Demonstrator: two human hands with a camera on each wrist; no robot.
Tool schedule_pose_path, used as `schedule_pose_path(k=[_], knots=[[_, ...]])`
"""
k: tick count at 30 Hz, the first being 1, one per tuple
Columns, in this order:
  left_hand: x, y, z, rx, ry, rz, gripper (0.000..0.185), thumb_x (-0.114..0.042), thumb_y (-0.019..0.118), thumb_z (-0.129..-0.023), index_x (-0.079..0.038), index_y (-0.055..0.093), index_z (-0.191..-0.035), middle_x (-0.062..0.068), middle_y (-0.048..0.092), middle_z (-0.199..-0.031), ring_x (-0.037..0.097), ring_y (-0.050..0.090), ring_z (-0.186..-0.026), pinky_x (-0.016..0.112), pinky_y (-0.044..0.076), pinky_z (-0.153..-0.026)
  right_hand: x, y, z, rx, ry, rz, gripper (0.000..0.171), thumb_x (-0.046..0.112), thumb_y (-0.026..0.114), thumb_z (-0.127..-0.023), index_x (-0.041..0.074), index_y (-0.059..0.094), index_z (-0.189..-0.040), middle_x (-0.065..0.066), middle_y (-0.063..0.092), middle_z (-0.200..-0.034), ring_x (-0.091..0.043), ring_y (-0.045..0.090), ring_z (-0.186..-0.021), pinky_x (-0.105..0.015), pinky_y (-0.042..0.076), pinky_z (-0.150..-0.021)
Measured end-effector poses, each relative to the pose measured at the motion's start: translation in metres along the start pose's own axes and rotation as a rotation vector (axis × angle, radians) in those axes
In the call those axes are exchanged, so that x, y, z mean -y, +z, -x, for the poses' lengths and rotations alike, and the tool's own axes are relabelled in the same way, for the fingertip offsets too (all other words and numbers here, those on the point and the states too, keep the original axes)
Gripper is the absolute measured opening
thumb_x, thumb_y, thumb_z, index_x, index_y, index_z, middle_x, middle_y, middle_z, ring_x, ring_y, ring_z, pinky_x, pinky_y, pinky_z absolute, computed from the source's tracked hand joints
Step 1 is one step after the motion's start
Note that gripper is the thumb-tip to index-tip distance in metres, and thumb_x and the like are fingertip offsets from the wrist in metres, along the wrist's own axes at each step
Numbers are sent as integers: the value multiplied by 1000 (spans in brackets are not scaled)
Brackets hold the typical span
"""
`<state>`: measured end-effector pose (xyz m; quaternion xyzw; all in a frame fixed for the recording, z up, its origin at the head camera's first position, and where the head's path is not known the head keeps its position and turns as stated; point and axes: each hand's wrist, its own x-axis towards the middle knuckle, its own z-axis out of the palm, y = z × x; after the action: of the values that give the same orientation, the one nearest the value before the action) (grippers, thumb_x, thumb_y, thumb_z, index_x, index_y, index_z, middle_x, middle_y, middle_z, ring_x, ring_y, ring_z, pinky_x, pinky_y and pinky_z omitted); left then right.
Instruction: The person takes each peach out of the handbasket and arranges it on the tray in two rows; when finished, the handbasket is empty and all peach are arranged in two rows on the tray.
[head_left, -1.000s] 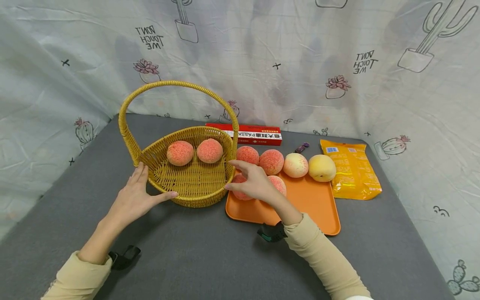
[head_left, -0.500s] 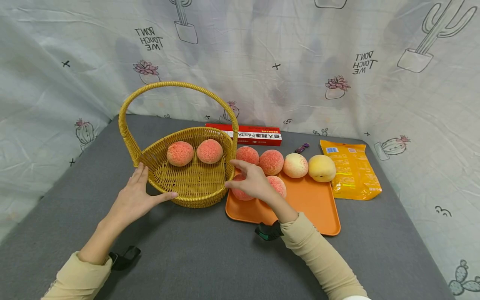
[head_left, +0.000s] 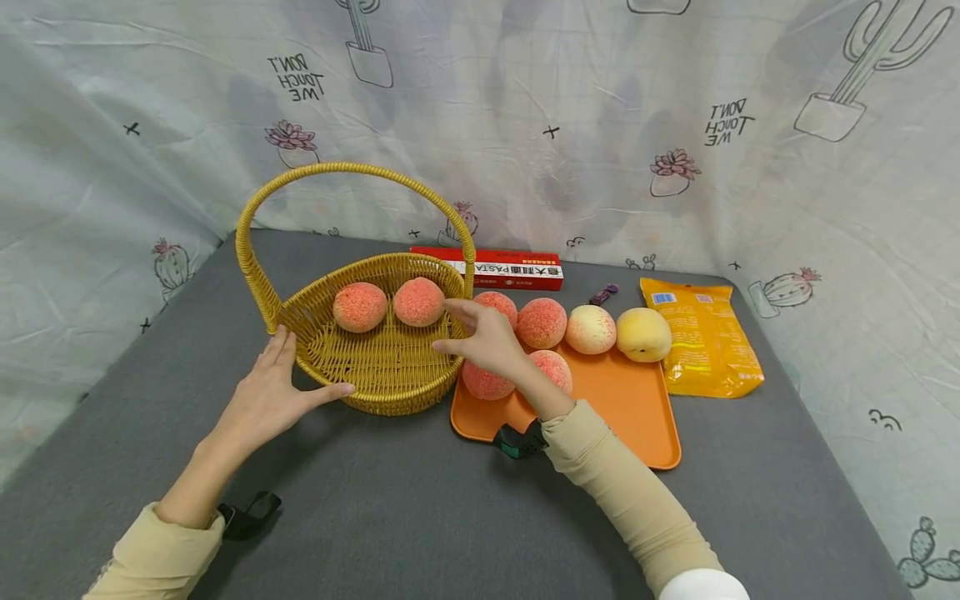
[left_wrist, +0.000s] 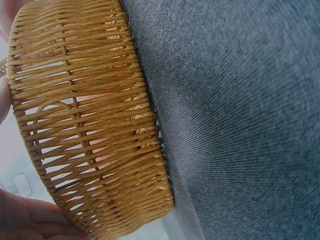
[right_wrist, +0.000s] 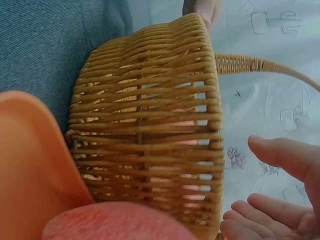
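Note:
My left hand [head_left: 266, 396] rests on the yellow wicker basket [head_left: 390, 404], fingers straight against its left rim and thumb stretched along the front rim. In the left wrist view the basket's woven side [left_wrist: 90, 115] fills the left part. Inside the basket lie a pink peach [head_left: 360, 307] and a second pink peach [head_left: 419, 302]. My right hand [head_left: 487, 337] hovers over the basket's right rim, holding nothing, thumb and fingers apart, fingertips by the second peach. The right wrist view shows that hand [right_wrist: 280, 200] above the rim.
An orange tray [head_left: 622, 408] sits right of the basket with several peaches, including a pale peach [head_left: 591, 329] and a yellow peach [head_left: 643, 335]. Behind are a red pasta box [head_left: 517, 269] and a purple-wrapped item [head_left: 603, 294]. An orange packet [head_left: 708, 342] lies far right.
My right hand has shifted left and slightly up, from beside the basket's right rim to over the basket. The left hand, basket and peaches have stayed put.

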<state>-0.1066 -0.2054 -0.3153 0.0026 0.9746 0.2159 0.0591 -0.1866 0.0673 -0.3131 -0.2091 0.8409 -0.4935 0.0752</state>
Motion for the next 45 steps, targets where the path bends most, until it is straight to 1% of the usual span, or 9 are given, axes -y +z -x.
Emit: schedule_pose_path(k=[7,12,19,25,29,32,34,41,45], knots=[[2,-2,-1,-4,5,-4,116,-68,53,-70,11,-3,-136,26,-12,-141,53,7,-122,64,18,-90,20,7,-20,38,-41,158,70,25,74,-72,8,42,-132,-5,45,-131,-24,50,-110,-31,43,-86],[1,-4,0,3,2,-1,117,-68,53,-70,11,-3,-136,27,-12,-141,52,6,-123,64,18,-90,40,14,-44,30,1,257,72,29,73,-72,13,40,-134,-3,46,-130,-21,51,-106,-33,44,-82],[-1,-3,-2,8,10,-5,116,-68,52,-71,12,-2,-135,27,-11,-141,51,6,-123,63,18,-91,31,30,-80,0,222,168,86,30,75,-70,9,28,-139,-10,37,-135,-24,38,-120,-36,39,-90],[-1,-3,-1,3,18,0,116,-68,53,-71,12,0,-136,27,-9,-141,49,6,-125,63,18,-91,18,33,-91,3,376,94,94,25,75,-70,8,17,-142,-11,32,-138,-24,35,-122,-35,41,-89],[-1,-5,-1,2,18,1,116,-67,53,-71,12,-1,-136,26,-11,-141,51,6,-124,63,18,-91,14,38,-94,15,360,247,90,25,72,-73,6,17,-141,-15,37,-133,-25,42,-116,-33,45,-83],[-1,-5,-1,7,12,5,116,-68,52,-70,11,-2,-136,26,-11,-141,49,5,-125,63,18,-91,10,43,-93,5,331,430,82,30,71,-73,2,28,-137,-17,37,-128,-26,48,-106,-31,47,-78],[-1,-4,-1,8,9,5,117,-69,52,-70,11,-2,-136,26,-11,-141,49,5,-125,63,18,-91,8,47,-91,-20,315,486,76,32,72,-71,1,35,-131,-18,35,-125,-27,50,-101,-31,47,-77],[0,-2,-1,-4,15,0,116,-68,53,-70,12,0,-136,27,-9,-141,51,6,-124,63,18,-92,3,50,-86,-56,248,413,75,27,75,-69,0,38,-128,-17,49,-115,-27,52,-102,-33,47,-78],[0,-2,-1,-2,16,-7,116,-68,52,-70,13,0,-135,28,-9,-141,52,7,-123,63,17,-92,2,50,-83,-64,227,363,71,25,77,-66,3,43,-124,-13,55,-109,-24,55,-97,-32,49,-71]])
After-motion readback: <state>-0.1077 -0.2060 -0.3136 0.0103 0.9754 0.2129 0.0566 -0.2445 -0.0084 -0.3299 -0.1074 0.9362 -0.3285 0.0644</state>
